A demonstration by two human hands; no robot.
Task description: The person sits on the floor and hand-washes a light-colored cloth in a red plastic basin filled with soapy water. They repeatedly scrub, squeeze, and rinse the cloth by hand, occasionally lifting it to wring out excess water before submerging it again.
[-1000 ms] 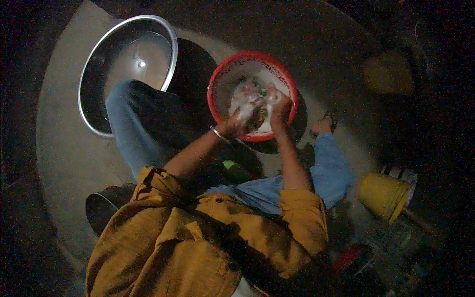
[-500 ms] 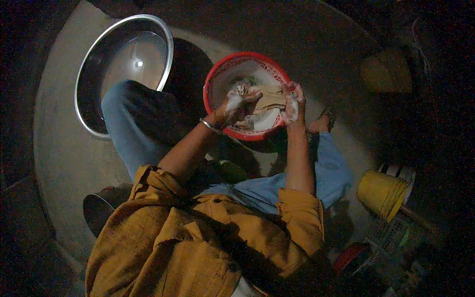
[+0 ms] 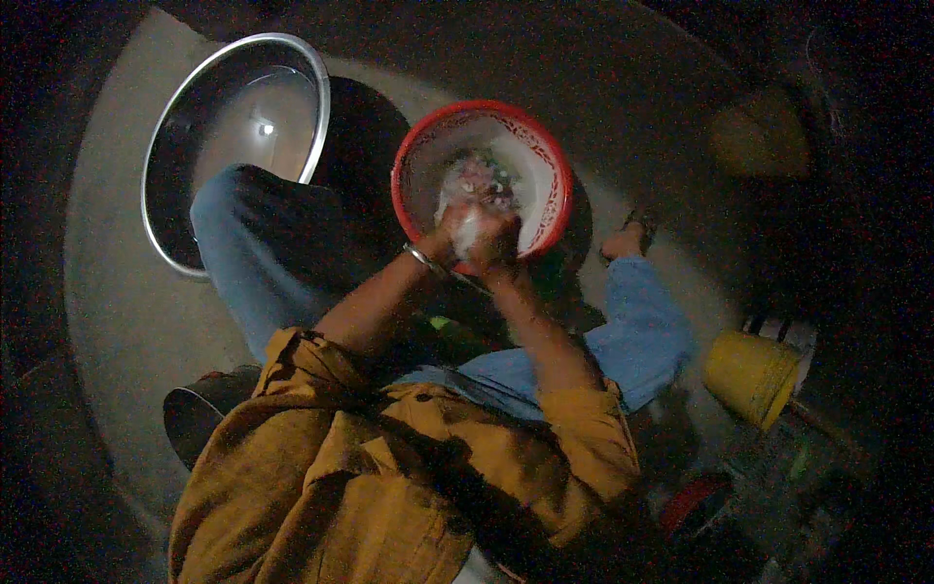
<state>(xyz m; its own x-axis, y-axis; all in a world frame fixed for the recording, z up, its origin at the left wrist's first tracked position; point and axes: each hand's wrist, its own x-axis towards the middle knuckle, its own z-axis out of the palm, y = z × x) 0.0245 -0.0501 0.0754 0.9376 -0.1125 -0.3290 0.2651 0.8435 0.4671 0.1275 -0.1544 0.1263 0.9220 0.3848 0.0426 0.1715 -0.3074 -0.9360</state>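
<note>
- Your left hand [image 3: 455, 226] and right hand [image 3: 494, 237] are pressed close together over the near rim of the red bowl [image 3: 418, 156], touching each other.
- Both hands close around a soapy white wad of cloth [image 3: 474, 185]; the left grip is curled shut on it, and the right grip is also closed on it, fingers folded in.
- The cloth lies inside the red bowl, bunched from the middle toward the near side, with foam and pale wash water around it.
- A thin metal bangle [image 3: 420, 257] sits on your left wrist, just outside the bowl's rim.
- The red bowl stands on the floor [image 3: 117, 311] between your knees, a little toward the right one.
- Your left knee in blue trousers [image 3: 243, 234] rises to the left of the bowl and overlaps the near edge of a big metal basin [image 3: 165, 117].
- That basin stands on the floor at the far left, well apart from your hands, with a small light glinting inside it.
- Your right leg stretches along the floor to the right, its foot [image 3: 623, 241] just beside the bowl's right side.
- A yellow bucket [image 3: 751, 375] lies tilted on the floor at the right, well away from the bowl.
- A dark round pot [image 3: 199, 414] sits on the floor by your left hip.
- Your mustard-yellow sleeves [image 3: 321, 360] are pushed up to the elbows.
</note>
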